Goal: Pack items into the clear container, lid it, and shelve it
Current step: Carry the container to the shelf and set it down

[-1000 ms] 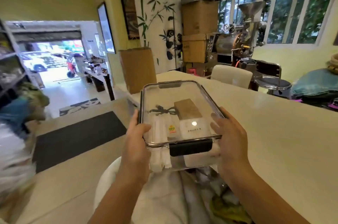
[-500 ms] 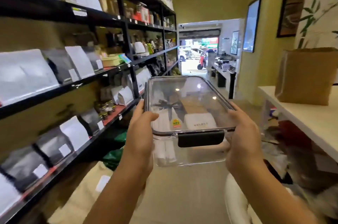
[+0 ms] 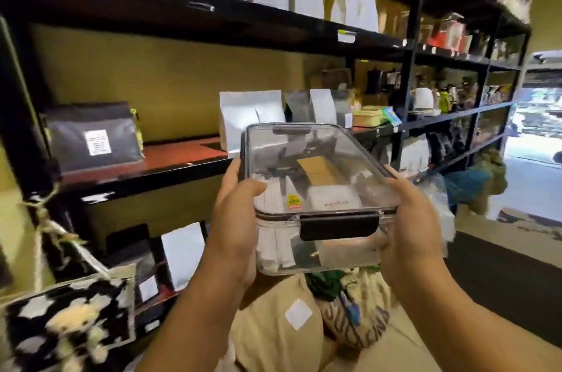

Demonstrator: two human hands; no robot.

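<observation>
I hold the clear container (image 3: 316, 198) level in the air in front of a black shelving unit (image 3: 407, 73), my left hand (image 3: 235, 219) clamped on its left side with the thumb lying across the lid's corner, my right hand (image 3: 410, 225) clamped on its right side. The clear lid (image 3: 307, 159) sits on the container, and the black latch (image 3: 339, 227) on the near end lies flat against the wall. Through the plastic I can make out a brown card (image 3: 317, 169), a white packet (image 3: 331, 200), a small yellow sticker (image 3: 295, 201) and white strips standing along the left side. The container hangs just in front of the red-brown shelf board (image 3: 182, 156), not touching it. On that board stand a dark grey pouch (image 3: 94, 134) with a white label at the left and white stand-up pouches (image 3: 249, 116) behind the container's far end. Burlap sacks (image 3: 355, 314) lie on the floor below my wrists, and a black-and-white patterned bag (image 3: 67, 323) sits at lower left.
</observation>
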